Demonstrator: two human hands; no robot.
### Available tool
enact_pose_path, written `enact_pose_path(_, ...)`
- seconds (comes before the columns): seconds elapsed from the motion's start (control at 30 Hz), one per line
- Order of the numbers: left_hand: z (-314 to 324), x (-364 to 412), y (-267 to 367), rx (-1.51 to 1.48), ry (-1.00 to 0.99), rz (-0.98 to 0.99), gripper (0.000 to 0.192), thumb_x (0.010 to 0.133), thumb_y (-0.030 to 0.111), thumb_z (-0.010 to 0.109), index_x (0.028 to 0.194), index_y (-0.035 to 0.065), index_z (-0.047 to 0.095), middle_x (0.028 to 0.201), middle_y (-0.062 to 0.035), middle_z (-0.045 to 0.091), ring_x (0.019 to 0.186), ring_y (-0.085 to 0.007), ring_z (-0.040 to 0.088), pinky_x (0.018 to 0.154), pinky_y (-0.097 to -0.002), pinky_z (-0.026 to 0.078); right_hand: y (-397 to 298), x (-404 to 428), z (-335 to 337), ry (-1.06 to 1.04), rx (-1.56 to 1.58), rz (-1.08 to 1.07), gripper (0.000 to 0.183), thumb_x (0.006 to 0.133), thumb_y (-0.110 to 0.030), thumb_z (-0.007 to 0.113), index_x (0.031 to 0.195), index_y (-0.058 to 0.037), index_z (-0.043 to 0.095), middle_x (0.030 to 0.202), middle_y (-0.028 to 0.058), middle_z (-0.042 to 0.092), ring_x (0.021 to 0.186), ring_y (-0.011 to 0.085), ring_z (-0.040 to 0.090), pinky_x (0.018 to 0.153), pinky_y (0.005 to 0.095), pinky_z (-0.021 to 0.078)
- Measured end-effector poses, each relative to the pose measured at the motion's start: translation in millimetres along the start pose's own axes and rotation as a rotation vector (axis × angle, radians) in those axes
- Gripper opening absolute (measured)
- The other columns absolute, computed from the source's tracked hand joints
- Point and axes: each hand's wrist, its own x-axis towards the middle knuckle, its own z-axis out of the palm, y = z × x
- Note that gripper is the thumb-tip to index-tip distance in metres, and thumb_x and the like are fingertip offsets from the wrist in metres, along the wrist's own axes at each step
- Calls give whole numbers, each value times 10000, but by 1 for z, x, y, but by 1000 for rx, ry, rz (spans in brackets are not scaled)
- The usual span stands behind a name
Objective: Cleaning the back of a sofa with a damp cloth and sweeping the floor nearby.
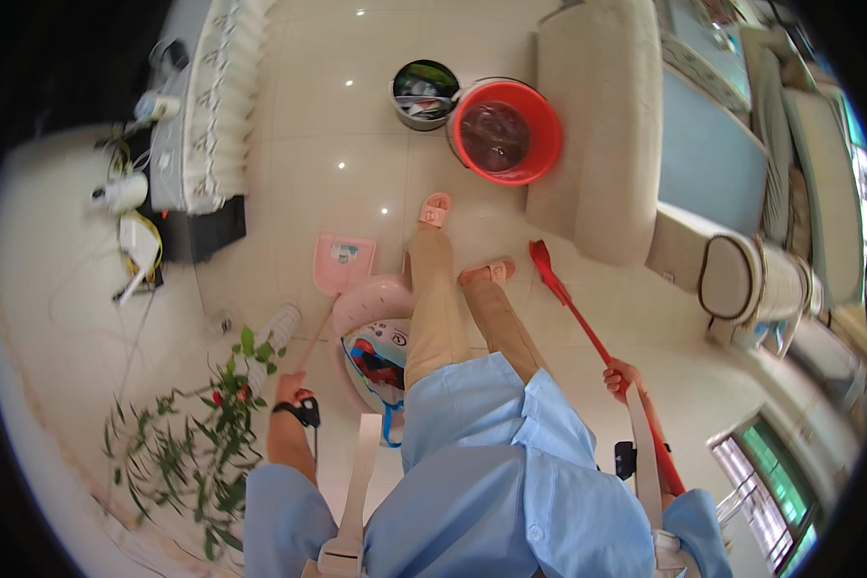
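My left hand (293, 389) is closed around the thin pink handle of a long-handled dustpan (344, 264). The pan's flat pink end, which carries a label, is low over the tiled floor, ahead and to the left of my feet. On the other side, my right hand (623, 378) grips the red pole of a broom (585, 329). Its red head points forward to the right of my slippers; whether it touches the floor I cannot tell. A black strap device sits on my left wrist.
Ahead stand a red bucket (549, 137) of dark water and a bin (423, 119) with rubbish. A beige sofa (618, 130) lines the right. A pink tub (347, 307) holding a bag is by my left leg. Leafy plants (209, 455) and a cloth-covered table (220, 108) are left.
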Motion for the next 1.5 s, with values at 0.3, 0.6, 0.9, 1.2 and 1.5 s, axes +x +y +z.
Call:
enact_pose_path(0.3, 17, -23, 123, 205, 61, 302, 251, 784, 198, 594, 618, 33, 504, 516, -56, 468, 386, -109, 382, 344, -256, 269, 32, -33, 24, 48, -25, -411, 420, 823, -50, 485, 1239, -49, 427, 647, 20, 476, 436, 63, 404, 358, 196, 341)
enact_pose_path(0.6, -17, -94, 265, 1509, 325, 613, 302, 866, 201, 455, 989, 4, 648, 904, -206, 643, 831, -318, 644, 727, -424, 511, 107, 33, -9, -34, -122, -346, 465, 796, -37, 502, 1254, -39, 418, 622, 32, 489, 423, 77, 417, 352, 229, 354)
enact_pose_path(0.9, 125, -251, 354, 1587, 379, 945, 378, 783, 422, 542, 969, 126, 685, 862, -159, 658, 847, -320, 632, 749, -399, 487, 193, 75, -88, 69, 15, -355, 570, 756, -43, 529, 1311, -18, 402, 613, 29, 518, 419, 85, 453, 353, 251, 384)
enact_pose_path(1.2, 331, -329, 353, 1952, 307, 1477, 299, 798, 356, 549, 912, 116, 687, 760, -157, 647, 731, -348, 624, 643, -438, 488, 247, 131, -105, -42, 666, -462, 439, 800, -67, 518, 1233, -25, 461, 645, 22, 509, 425, 34, 418, 339, 169, 343)
enact_pose_path(1.5, 466, -283, 334, 2209, -7, 1986, 235, 787, 305, 593, 826, 86, 669, 709, -184, 634, 672, -350, 627, 590, -458, 494, 287, 207, -67, -182, 1667, -538, 111, 863, -99, 525, 881, -70, 419, 617, -7, 444, 417, 25, 380, 321, 164, 307)
